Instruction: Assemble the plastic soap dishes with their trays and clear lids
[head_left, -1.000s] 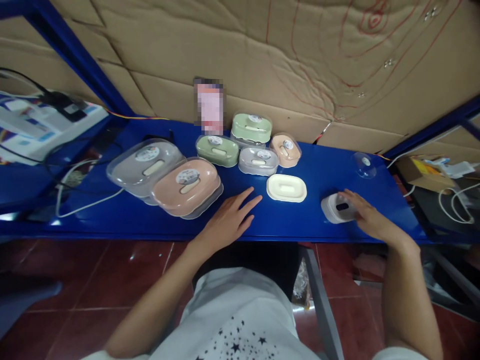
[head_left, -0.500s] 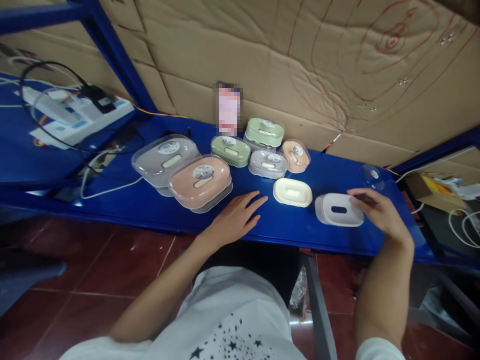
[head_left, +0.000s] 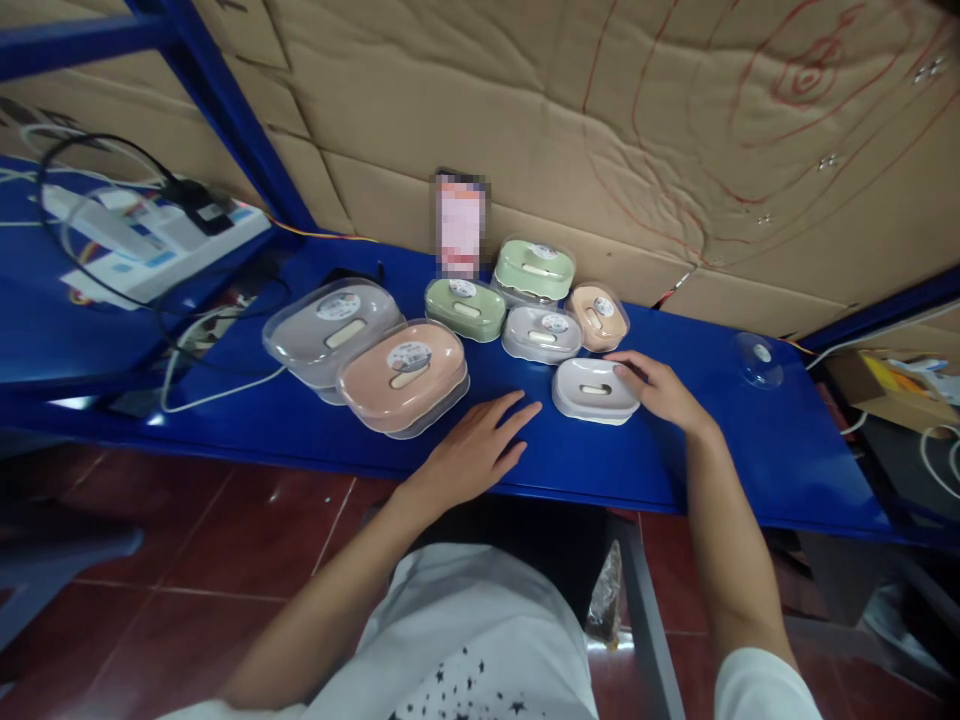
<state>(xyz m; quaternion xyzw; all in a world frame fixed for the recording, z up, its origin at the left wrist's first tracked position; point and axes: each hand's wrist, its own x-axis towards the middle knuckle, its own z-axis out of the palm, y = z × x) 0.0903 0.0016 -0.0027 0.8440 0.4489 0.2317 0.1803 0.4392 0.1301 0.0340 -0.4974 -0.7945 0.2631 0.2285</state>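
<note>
Blue counter [head_left: 750, 440], cardboard-backed: white soap box [head_left: 594, 389] laid flat near front edge, long axis left-right; touched at right end by right hand [head_left: 660, 388], fingers loosely curled; left hand [head_left: 472, 455] rested flat, fingers spread

head-worn view, looking forward and down (quite near), blue shelf [head_left: 750, 440]
</note>
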